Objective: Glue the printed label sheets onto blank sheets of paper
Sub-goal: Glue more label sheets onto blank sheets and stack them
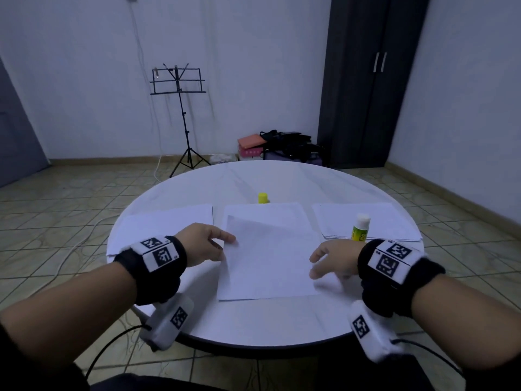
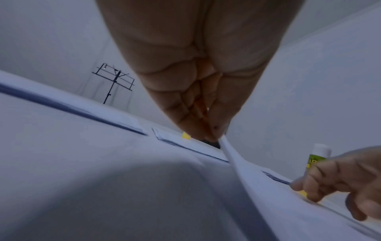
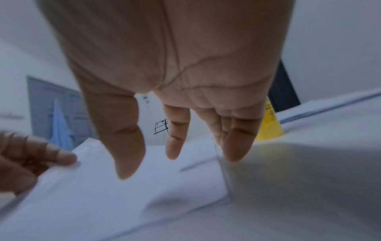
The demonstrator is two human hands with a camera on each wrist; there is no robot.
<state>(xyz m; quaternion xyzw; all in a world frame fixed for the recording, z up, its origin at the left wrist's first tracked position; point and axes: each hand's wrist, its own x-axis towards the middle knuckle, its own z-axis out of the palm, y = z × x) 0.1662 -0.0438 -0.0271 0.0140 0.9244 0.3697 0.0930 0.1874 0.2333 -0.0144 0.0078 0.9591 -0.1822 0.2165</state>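
White round table [image 1: 253,320] w/ three paper groups across it. Far left: stack of sheets [image 1: 169,224], lying flat, nothing on it. L hand [image 1: 203,244] just right of that stack, fingers and thumb pressed together, pinching the left edge of the top sheet [image 1: 270,258] at centre; left wrist view shows that edge lifted off the paper below. Top sheet sits slightly askew on a bottom sheet [image 1: 265,210], whose far edge and left strip show around it. Can't tell if either side is printed, faces look blank in this dim light. Yellow cap [image 1: 263,198] stands on the table just beyond the far edge of the centre sheets. R hand [image 1: 332,261] over the right edge of the top sheet, fingers spread and relaxed, holding nothing; fingertips near or on the paper, contact unclear. Glue stick [image 1: 360,228], uncapped, white tip up, green-yellow label, stands upright just beyond the R hand, on the near left corner of the right stack [image 1: 380,221]. Containers: glue stick only, open; its contents not visible beyond the white tip.
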